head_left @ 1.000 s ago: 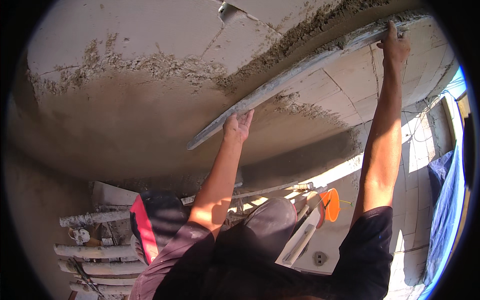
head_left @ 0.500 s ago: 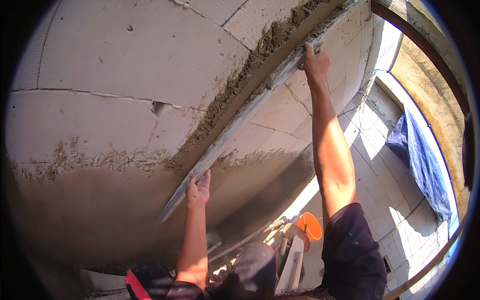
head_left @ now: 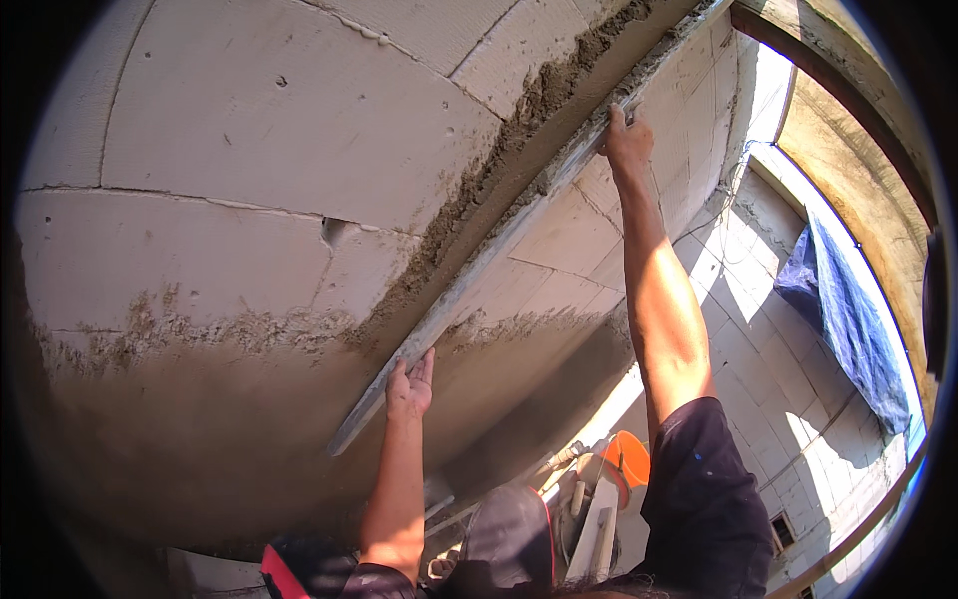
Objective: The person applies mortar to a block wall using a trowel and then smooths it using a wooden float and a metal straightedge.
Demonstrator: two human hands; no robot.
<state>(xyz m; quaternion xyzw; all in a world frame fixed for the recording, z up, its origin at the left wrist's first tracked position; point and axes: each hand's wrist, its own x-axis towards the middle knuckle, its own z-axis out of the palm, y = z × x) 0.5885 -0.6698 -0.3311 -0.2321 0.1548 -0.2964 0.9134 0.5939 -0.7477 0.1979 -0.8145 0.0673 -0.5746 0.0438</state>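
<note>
A long metal straightedge (head_left: 489, 270) caked with grey mortar lies diagonally against the block wall (head_left: 230, 120), beside a thick wet band of mortar (head_left: 469, 190). My right hand (head_left: 627, 135) grips its upper part, arm stretched out. Lower down, my left hand (head_left: 409, 384) holds it from beneath, palm up, fingers against the bar. Smooth grey plaster (head_left: 200, 419) covers the wall's lower band, with a ragged upper edge.
At the bottom lie an orange bucket (head_left: 627, 456) and pale boards or tools (head_left: 599, 529) near my legs. On the right are a tiled or block surface (head_left: 758, 329), a blue tarp (head_left: 838, 319), loose wires and a curved dark beam (head_left: 828, 80).
My view has shifted toward more of the block wall, and the straightedge now slants more steeply in it. Over the last half second, my hands and the straightedge have shifted only slightly.
</note>
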